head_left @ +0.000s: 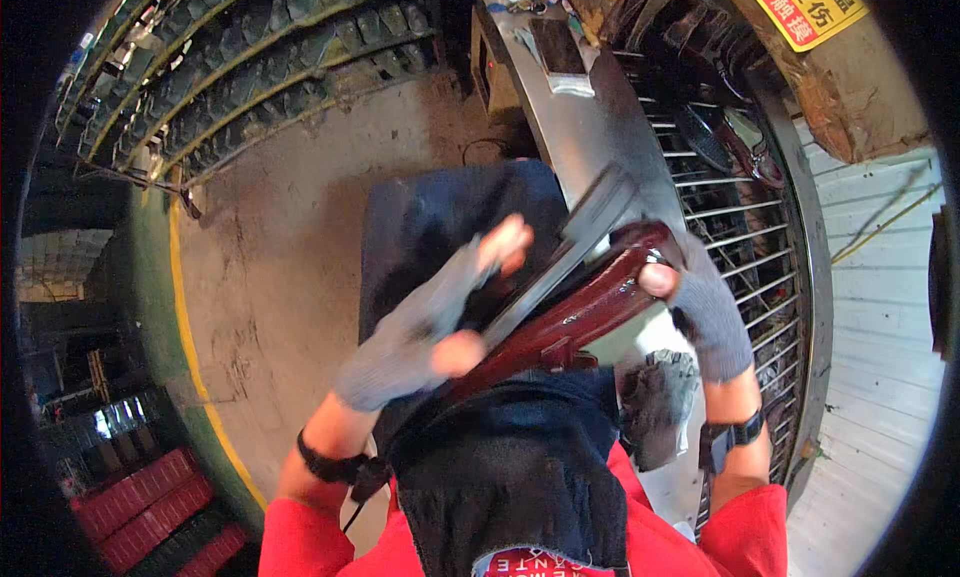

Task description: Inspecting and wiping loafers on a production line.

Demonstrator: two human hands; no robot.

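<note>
A glossy dark red shoe (600,302) with a strap is held on its side above my lap, its black sole (570,247) facing up and left. My right hand (700,302), in a grey fingerless glove, grips one rounded end, the thumb pressed on the shiny upper. My left hand (425,322), gloved the same way, is beside the sole with thumb and fingers spread, blurred by motion. Its thumb is close to the sole's lower end; whether it touches cannot be told. Dark cloth (500,447) covers my front and lap.
At my right runs a metal bench (590,127), beside a rack of metal rods (735,212) carrying glossy dark shoes (745,147). A grey cloth (655,407) lies near my right forearm. Tiered racks (270,67) stand far left, and red crates (145,497) near left. A yellow sign (810,7) hangs upper right.
</note>
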